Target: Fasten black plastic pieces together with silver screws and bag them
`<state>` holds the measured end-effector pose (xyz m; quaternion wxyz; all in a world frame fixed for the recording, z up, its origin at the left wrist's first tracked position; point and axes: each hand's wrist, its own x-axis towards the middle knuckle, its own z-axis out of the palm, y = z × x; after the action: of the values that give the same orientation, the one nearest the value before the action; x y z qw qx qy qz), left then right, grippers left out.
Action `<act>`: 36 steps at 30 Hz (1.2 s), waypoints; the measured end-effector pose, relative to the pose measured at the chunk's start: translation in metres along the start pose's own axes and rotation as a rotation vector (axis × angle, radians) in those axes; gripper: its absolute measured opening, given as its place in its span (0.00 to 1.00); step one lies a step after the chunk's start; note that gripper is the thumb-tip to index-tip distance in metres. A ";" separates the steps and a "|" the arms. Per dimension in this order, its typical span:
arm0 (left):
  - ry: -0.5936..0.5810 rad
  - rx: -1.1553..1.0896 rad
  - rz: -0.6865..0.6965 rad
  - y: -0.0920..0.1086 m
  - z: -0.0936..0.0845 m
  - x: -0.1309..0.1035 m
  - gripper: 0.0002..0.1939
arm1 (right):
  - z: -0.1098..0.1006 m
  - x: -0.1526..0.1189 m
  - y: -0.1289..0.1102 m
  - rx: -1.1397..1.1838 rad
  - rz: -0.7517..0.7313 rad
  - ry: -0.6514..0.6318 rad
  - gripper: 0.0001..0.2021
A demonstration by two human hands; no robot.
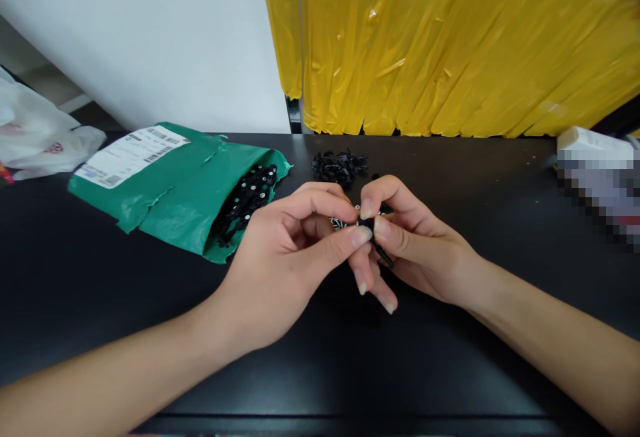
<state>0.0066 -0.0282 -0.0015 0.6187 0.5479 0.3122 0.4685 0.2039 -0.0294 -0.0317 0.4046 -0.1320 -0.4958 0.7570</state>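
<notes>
Small black part (384,254) held above the black worktop (425,370), pinched between thumb and fingers of both left hand (295,250) and right hand (420,244); each grip nearly closed on it. Small metal pieces (338,223) partly hidden behind; black pile (339,166) beyond; open green bag (165,187) to the left.

1. White label (131,156) on the green bag (193,187): small print and striped codes, unreadable.
2. White plastic bag (37,127): red print (54,148), too small and blurred to read.
</notes>
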 end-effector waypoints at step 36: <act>0.013 0.179 0.072 0.004 -0.005 0.005 0.08 | 0.002 0.002 -0.002 -0.057 0.026 0.028 0.07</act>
<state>0.0025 -0.0218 0.0020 0.5479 0.6087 0.3369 0.4645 0.2025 -0.0291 -0.0288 0.3979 -0.1606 -0.5097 0.7457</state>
